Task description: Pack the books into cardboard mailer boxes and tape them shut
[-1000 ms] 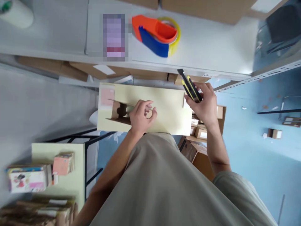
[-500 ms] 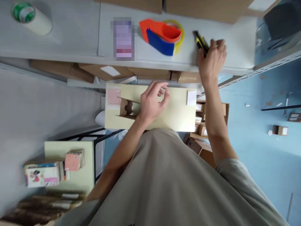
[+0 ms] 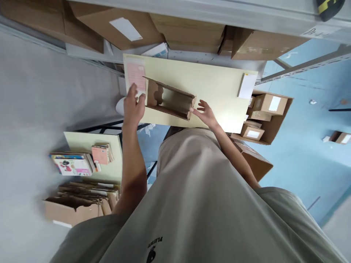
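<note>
A narrow brown cardboard box [image 3: 175, 112] lies open side up on the pale yellow table [image 3: 219, 84], and its inside shows. At its right end is my right hand [image 3: 205, 114], thumb at the box's edge and fingers apart. My left hand [image 3: 134, 107] is off the box's left end, fingers spread and holding nothing. Just beyond the left fingers, a pink printed sheet [image 3: 136, 73] lies at the table's left end. A white pad of paper [image 3: 247, 86] sits at the right end.
Brown cartons [image 3: 189, 33] fill the shelf behind the table. To the right stands a large carton [image 3: 276, 126] holding small labelled boxes. Books [image 3: 72, 164] lie on a lower table at left, above folded cardboard in a box [image 3: 72, 212]. A metal rack post [image 3: 307, 67] stands at right.
My right hand has left the black and yellow tool on the upper shelf and come down to the box. My left hand has moved left, uncovering the box. The view has tilted down.
</note>
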{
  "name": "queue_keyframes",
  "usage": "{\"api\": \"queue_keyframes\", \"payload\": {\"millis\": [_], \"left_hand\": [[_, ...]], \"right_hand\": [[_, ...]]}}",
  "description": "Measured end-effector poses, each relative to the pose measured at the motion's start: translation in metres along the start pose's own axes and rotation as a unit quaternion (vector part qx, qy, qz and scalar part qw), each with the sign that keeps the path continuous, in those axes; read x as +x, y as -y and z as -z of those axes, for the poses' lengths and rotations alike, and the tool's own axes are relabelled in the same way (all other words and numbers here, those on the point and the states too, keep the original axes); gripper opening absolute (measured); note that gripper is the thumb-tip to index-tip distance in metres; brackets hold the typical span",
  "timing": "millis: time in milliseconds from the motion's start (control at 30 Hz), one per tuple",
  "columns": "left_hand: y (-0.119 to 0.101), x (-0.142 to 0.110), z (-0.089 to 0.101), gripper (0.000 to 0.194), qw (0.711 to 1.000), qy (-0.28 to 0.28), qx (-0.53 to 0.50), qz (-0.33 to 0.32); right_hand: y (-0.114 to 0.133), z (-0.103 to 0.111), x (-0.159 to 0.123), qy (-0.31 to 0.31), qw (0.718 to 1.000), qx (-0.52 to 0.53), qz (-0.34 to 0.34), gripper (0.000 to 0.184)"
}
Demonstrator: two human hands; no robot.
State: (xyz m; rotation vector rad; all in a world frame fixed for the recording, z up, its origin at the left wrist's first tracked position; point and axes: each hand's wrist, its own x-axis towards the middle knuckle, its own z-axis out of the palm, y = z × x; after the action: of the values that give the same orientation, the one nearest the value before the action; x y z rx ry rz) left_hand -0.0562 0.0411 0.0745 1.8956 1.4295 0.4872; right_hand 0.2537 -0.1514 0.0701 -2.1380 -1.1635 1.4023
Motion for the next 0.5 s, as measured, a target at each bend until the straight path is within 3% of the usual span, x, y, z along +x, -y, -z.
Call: {"api": "queue_keyframes", "payload": {"millis": [67, 233, 333, 500], "left_hand": [[0.005, 0.001, -0.006, 0.048, 0.999, 0.041, -0.018, 0.026], [-0.006, -0.015, -0.021, 0.046, 0.995, 0.062, -0.049, 0.055], [-0.006, -0.018, -0.02, 0.041, 0.992, 0.073, -0.07, 0.072], [0.01, -0.008, -0.024, 0.043, 0.975, 0.134, -0.14, 0.11]], "right_hand": [[-0.006, -0.016, 0.011, -0.026, 1.0, 0.01, 0.002, 0.105], [-0.021, -0.038, 0.035, -0.159, 0.983, 0.081, 0.041, 0.102], [-0.03, -0.03, 0.037, -0.184, 0.977, 0.074, 0.077, 0.106], [-0.038, -0.007, 0.027, -0.174, 0.978, 0.05, 0.108, 0.106]]}}
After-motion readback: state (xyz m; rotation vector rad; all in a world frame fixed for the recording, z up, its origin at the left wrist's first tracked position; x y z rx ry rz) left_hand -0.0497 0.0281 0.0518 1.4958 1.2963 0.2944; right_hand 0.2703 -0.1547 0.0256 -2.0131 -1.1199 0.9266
